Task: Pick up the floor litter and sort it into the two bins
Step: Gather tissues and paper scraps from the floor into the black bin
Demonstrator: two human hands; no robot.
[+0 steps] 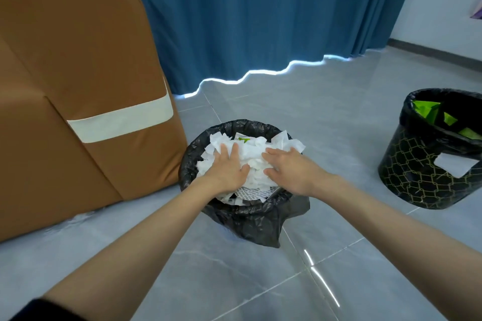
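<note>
A bin lined with a black bag [224, 212] stands on the floor just right of the sofa. White crumpled paper and tissues [251, 154] heap above its rim, with a small green scrap among them. My left hand [227, 168] lies palm down on the left of the heap, fingers straight. My right hand [289, 168] presses flat on the right side of the heap. A second bin [417, 180], black with a gold pattern and a white label, stands at the right. It holds green scraps [427, 109].
A brown sofa [78, 86] with a cream stripe fills the left and touches the near bin. Blue curtains [260, 15] hang behind. The floor is grey tile [234, 281], and a white wall with a baseboard runs at the far right.
</note>
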